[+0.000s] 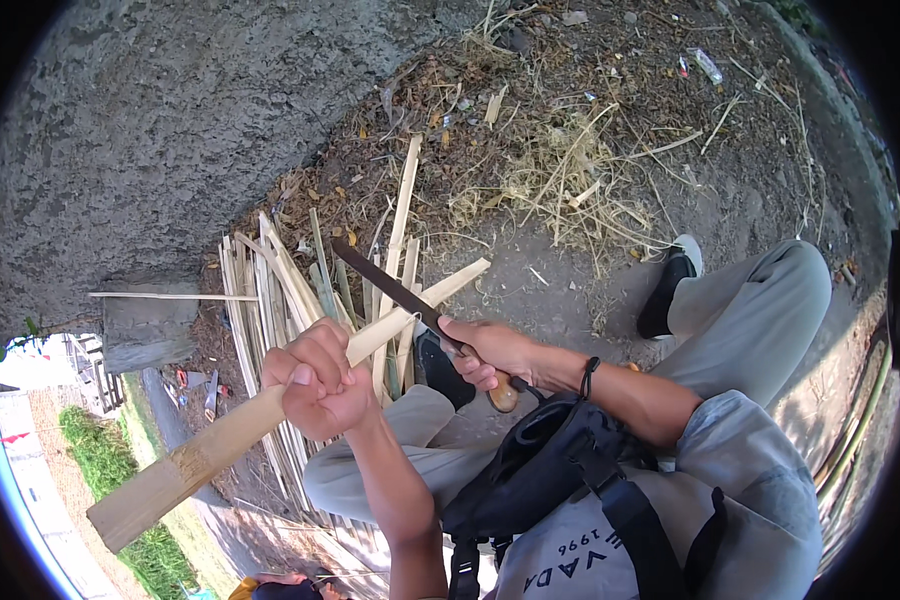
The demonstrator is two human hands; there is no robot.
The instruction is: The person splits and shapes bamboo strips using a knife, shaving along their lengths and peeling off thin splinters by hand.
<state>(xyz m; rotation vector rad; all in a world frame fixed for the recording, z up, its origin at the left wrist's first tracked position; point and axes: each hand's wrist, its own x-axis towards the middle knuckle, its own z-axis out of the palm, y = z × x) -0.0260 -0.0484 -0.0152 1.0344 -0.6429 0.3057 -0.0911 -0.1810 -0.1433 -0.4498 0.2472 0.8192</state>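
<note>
Head view shows our left hand (pixel 320 380) closed firmly around a long, flat, pale-tan wooden or bamboo strip (pixel 195 460), which slants from lower left to upper right, above the ground before our knees. Our right hand (pixel 490 355) grips a long knife with a dark, narrow metal blade (pixel 385 285), which crosses the strip beyond our left fist and seems to touch it. We judge the shaving to be partway along: the far section looks narrower and paler, while the broad near end, with its darker band, looks untrimmed. Whether the heaped pale, slender strips (pixel 240 305) beside us are finished, we cannot tell.
</note>
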